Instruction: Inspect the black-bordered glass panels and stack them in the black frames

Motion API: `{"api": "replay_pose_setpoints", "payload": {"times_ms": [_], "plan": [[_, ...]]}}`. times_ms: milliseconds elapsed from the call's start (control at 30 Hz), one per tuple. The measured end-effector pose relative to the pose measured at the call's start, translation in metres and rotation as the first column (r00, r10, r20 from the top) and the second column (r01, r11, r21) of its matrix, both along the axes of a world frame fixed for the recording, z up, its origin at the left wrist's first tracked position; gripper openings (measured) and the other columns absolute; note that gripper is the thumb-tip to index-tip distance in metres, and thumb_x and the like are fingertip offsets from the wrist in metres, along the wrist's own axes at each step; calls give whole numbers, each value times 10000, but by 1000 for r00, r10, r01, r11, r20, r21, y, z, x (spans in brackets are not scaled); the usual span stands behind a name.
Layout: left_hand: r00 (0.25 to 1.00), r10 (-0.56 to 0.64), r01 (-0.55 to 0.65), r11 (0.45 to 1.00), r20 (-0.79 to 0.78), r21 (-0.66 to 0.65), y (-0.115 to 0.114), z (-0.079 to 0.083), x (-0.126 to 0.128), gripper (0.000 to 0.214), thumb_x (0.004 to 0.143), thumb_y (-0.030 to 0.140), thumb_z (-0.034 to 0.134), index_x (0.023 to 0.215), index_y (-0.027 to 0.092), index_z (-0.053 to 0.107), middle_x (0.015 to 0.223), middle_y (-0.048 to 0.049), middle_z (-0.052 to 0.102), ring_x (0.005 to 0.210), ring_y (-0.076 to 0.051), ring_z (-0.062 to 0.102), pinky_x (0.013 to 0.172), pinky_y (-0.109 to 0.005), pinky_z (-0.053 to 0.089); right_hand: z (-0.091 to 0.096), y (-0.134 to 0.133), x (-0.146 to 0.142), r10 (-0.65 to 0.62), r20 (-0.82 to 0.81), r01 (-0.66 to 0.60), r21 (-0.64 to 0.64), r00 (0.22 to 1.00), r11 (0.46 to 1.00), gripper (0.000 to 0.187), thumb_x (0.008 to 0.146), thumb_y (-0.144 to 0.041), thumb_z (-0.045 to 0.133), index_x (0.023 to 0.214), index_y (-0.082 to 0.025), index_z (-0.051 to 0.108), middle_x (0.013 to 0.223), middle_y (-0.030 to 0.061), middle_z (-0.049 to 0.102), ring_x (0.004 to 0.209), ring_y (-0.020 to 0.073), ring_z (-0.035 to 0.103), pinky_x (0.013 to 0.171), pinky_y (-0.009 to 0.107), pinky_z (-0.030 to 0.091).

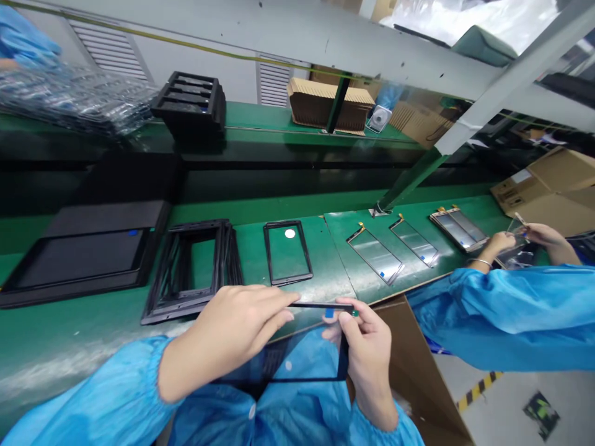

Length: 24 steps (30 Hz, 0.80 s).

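Note:
My left hand (232,331) and my right hand (365,347) both hold a thin dark glass panel (302,353) with a black border over my lap, at the front edge of the green bench (69,334). My left fingers pinch its top edge. My right fingers grip its right corner beside a small blue tab (329,313). Just beyond my hands, a single black frame (287,251) lies flat on the bench. A stack of black frames (190,266) sits to its left.
A black tray (83,254) lies at the far left. Three glass panels (375,254) lie in a row to the right, where another person in blue sleeves (511,310) handles a panel. A cardboard box (418,371) stands by my right knee. Black trays (193,102) sit beyond.

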<state>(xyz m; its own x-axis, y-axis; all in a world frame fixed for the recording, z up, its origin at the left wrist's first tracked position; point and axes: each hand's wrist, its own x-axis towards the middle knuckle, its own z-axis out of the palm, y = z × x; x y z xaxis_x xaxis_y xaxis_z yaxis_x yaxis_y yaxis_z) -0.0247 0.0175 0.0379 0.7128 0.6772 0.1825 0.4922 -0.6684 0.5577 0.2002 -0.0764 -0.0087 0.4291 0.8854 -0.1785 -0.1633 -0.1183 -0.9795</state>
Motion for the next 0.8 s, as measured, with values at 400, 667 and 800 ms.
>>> {"api": "replay_pose_setpoints", "payload": {"times_ms": [400,667,800], "plan": [[985,26,56,887,170,-458,-5,-10,12,397,1070,402,568,1410,298,744,1195,-63,850,977,-277,828,905,-357,615,6,15,-1,371,-61,-365,96,926,926,538,890,-503,843,1354,-251,746,778,24,842,695,222,823,689,312,665],[785,545,51,415,294,-908,-19,-31,4,614,967,593,702,1368,129,708,1215,-228,816,857,-278,836,662,-305,651,-6,27,9,289,-132,-290,6,948,957,567,907,-698,725,1081,-176,862,796,123,850,669,272,812,667,372,659],[738,600,41,418,309,-907,-30,-35,3,553,984,552,708,1353,141,699,1208,-228,819,865,-284,839,677,-331,676,-6,26,0,212,-199,-205,51,957,977,521,914,-669,729,1034,-182,865,781,113,849,652,273,815,652,364,666]]}}
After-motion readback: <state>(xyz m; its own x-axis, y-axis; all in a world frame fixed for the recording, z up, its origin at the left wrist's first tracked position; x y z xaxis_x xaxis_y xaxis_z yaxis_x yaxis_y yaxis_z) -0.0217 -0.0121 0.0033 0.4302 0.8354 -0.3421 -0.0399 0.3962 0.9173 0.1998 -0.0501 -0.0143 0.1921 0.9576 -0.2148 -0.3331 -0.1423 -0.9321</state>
